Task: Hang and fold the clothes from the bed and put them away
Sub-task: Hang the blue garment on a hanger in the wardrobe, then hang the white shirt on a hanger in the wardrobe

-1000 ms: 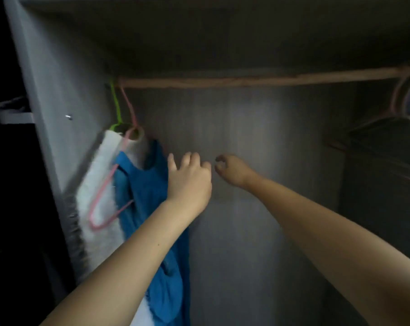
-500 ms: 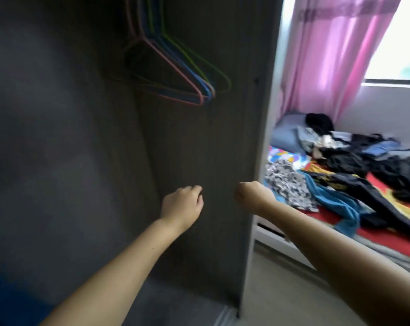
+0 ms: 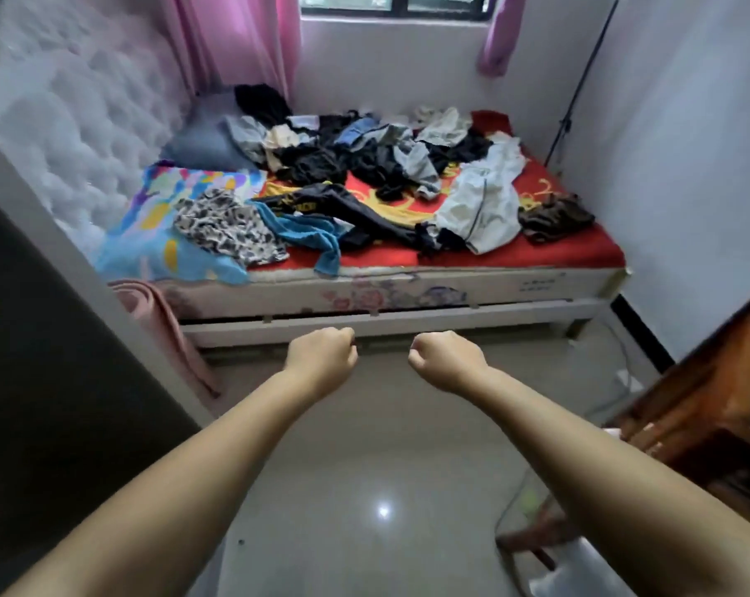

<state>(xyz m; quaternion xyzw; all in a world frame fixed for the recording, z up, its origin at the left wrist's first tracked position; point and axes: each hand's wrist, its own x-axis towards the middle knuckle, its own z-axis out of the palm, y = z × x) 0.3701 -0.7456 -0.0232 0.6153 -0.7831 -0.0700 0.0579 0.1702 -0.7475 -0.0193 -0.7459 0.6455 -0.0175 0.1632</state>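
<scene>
The bed stood against the far wall under the window, its red sheet carrying a loose heap of clothes: a black-and-white patterned piece and a blue garment lay near the front edge, dark trousers stretched across the middle, and a pale grey garment and a small brown one lay toward the right. A grey pillow sat at the head end beside a colourful blanket. Both arms reached forward over the floor, well short of the clothes. The left hand and the right hand each had fingers curled under into a loose fist with nothing in them, close together but apart. A dark wardrobe panel cut off the left of the view, and a wooden piece of furniture was only partly visible at the right edge. The garments deep in the pile were too tangled to tell apart.
</scene>
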